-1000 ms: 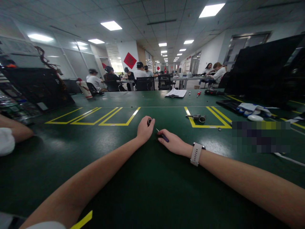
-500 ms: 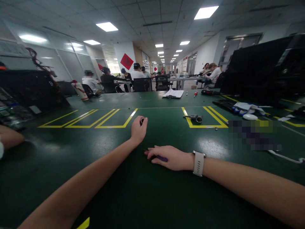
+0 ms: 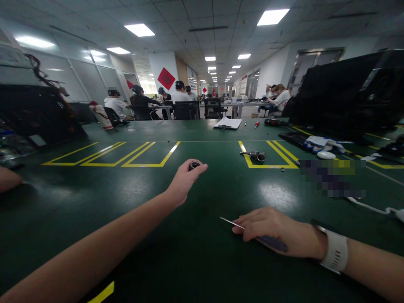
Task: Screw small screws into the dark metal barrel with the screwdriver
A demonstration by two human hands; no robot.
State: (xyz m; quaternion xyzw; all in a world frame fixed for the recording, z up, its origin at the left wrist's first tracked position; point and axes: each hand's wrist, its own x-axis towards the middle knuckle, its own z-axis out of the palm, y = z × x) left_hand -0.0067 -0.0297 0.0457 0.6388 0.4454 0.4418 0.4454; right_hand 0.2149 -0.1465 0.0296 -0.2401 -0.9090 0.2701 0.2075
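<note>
My left hand [image 3: 182,182] is closed around a small dark, hollow metal ring [image 3: 194,165], its round opening facing up between fingers and thumb. Lower and to the right, my right hand [image 3: 277,231] grips a screwdriver [image 3: 272,243] with a dark purplish handle. Its thin metal shaft points left and slightly up, apart from the ring. Beyond both hands, a metal part with a round socket-like end and a thin stem [image 3: 256,156] lies inside a yellow taped outline. A tiny metal piece [image 3: 283,169] rests to the right of it.
The green table [image 3: 151,139] bears yellow tape outlines. A clipboard with paper [image 3: 227,123], a red pen-like tool [image 3: 256,124] and a dark power tool [image 3: 275,122] lie further back. On the right are gloves [image 3: 325,144] and a white cable [image 3: 368,206]. Another person's arm [image 3: 9,179] rests at left.
My right hand has moved right and towards me with the screwdriver, whose shaft now shows plainly. My left hand has shifted slightly right and turned, so the ring's opening is in sight.
</note>
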